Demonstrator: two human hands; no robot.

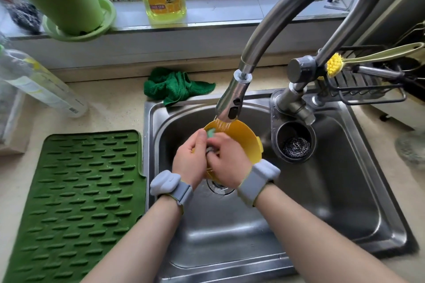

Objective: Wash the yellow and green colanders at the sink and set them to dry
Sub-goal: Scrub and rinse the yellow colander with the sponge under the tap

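At frame centre both our hands, left hand (pixel 192 158) and right hand (pixel 226 160), grip the yellow colander (pixel 243 139) under running water; light, stiff, probably slippery plastic, best held by its rim.

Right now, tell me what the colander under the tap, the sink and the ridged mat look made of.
Yellow colander: looks like plastic, opaque and smooth with a dull sheen.
Sink: stainless steel by its look, brushed grey with soft reflections.
Green mat: probably silicone or rubber, matte with moulded raised ridges; the picture cannot settle which.
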